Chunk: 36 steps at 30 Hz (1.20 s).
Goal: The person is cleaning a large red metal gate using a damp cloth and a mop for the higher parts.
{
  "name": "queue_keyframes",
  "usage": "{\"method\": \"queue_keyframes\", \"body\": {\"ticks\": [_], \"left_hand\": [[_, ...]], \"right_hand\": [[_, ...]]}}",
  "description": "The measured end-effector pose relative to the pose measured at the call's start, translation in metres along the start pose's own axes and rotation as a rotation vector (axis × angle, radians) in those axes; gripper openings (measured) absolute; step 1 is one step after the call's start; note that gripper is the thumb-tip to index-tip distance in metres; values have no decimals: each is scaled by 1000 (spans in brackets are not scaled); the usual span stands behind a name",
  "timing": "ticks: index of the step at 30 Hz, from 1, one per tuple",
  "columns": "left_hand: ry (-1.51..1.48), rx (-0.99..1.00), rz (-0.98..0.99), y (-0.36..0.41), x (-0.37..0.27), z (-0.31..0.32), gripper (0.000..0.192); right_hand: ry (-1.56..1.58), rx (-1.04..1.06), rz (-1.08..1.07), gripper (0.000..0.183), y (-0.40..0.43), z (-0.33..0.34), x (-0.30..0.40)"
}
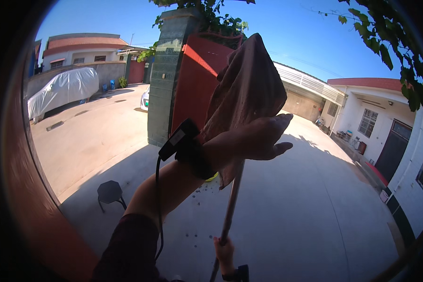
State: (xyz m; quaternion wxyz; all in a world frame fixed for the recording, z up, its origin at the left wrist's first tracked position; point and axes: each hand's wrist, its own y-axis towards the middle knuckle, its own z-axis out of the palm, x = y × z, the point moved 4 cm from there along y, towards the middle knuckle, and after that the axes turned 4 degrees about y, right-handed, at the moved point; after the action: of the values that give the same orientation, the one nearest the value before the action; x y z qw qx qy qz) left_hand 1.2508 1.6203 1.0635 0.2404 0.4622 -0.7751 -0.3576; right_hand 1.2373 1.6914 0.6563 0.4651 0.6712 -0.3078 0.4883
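Observation:
A brown cloth (245,84) hangs draped over the top end of a long pole (232,199) that stands upright, slightly tilted, in front of me. My left hand (264,137) is raised beside the cloth's lower part, in front of the pole, fingers extended to the right and the thumb apart; it appears to hold nothing. A strap with a black device and a cable is on that wrist. Lower down, my right hand (225,248) is closed around the pole, with a black band on its wrist. The cloth hides part of the pole's upper end.
A dark stool (109,192) stands on the concrete at the lower left. Behind the cloth are a green brick pillar (164,84) and a red metal gate (197,74). A covered car (68,88) is at the far left, a white house (384,123) at the right. Vine leaves hang overhead.

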Motion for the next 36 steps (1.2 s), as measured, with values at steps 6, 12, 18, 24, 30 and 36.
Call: {"method": "queue_keyframes", "body": {"ticks": [6,12,18,24,30,36], "left_hand": [[-288,44,-5,-95,54,-2,28],[-635,84,-681,-282,192,92,22],[-824,293,-971,-404,201,238,52],[-476,-96,-957,-397,241,317,59],[-422,-62,-1153,-348,315,342,24],[-383,-133,-1294,-289,407,317,27]], "right_hand": [[159,64,15,18,95,73,6],[288,26,16,16,178,119,34],[360,4,-86,15,274,145,38],[383,2,-227,15,370,144,50],[422,61,-209,17,455,139,40],[309,321,-461,22,533,178,63]]}}
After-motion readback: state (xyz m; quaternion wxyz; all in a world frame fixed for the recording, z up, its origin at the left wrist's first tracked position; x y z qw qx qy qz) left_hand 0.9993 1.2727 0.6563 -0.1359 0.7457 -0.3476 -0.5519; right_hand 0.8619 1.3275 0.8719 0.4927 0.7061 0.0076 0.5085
